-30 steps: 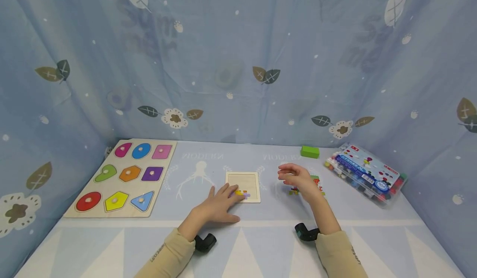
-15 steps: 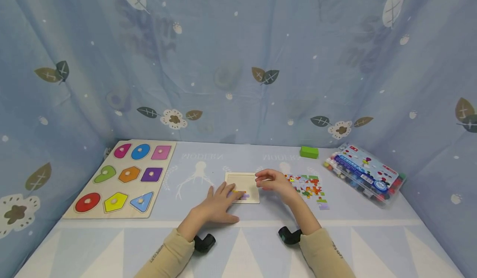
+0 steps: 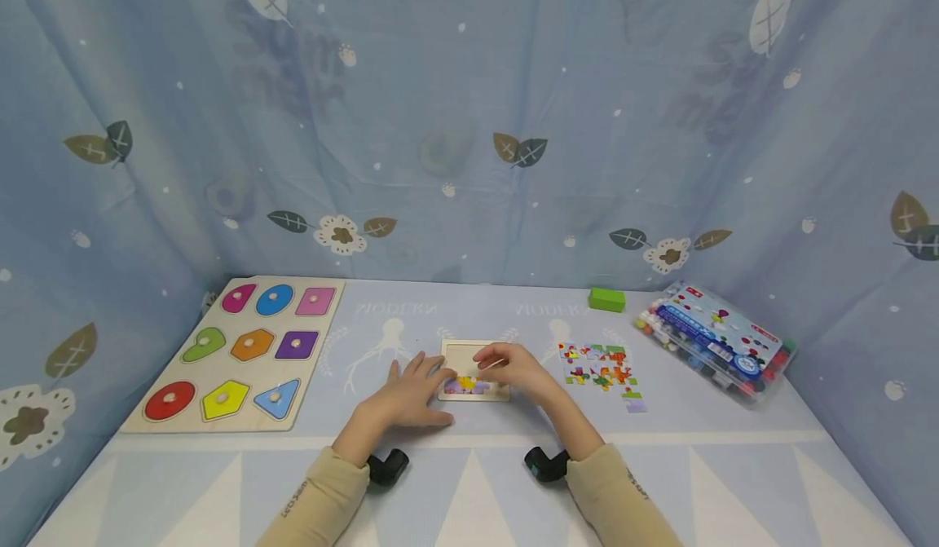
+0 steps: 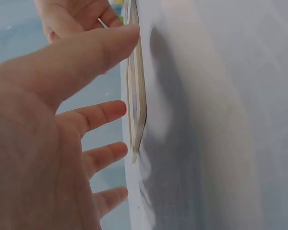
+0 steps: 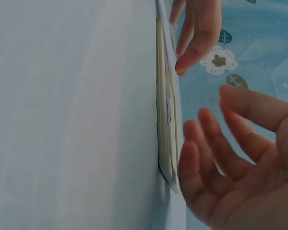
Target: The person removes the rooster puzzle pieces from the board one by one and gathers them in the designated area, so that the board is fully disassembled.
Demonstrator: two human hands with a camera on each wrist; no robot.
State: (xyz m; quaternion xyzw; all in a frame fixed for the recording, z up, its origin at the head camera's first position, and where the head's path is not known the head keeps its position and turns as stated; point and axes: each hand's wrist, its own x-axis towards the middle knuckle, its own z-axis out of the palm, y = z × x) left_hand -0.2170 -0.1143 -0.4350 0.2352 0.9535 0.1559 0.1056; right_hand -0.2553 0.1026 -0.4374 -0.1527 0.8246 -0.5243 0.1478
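Note:
A small wooden puzzle tray (image 3: pixel 475 341) lies flat in the middle of the table, with colourful puzzle pieces (image 3: pixel 465 385) along its near side. My left hand (image 3: pixel 411 396) is spread with its fingertips at the tray's left edge; the left wrist view shows its fingers straight, holding nothing. Over the tray's right part, my right hand (image 3: pixel 513 368) brings thumb and index finger together. A thin pale edge of a puzzle piece (image 4: pixel 103 22) shows between those fingers in the left wrist view; the rest of it is hidden. Loose puzzle pieces (image 3: pixel 605 368) lie right of the tray.
On the left lies a wooden shape board (image 3: pixel 333 319) with coloured knobbed shapes. A green block (image 3: pixel 606 300) sits at the back right, beside a clear plastic case (image 3: pixel 715 339) of colourful items. A patterned blue curtain (image 3: pixel 469 123) stands behind the table.
My right hand has moved left from the loose pieces to over the tray, uncovering those pieces. My left hand has shifted slightly left, so more of the pieces in the tray show.

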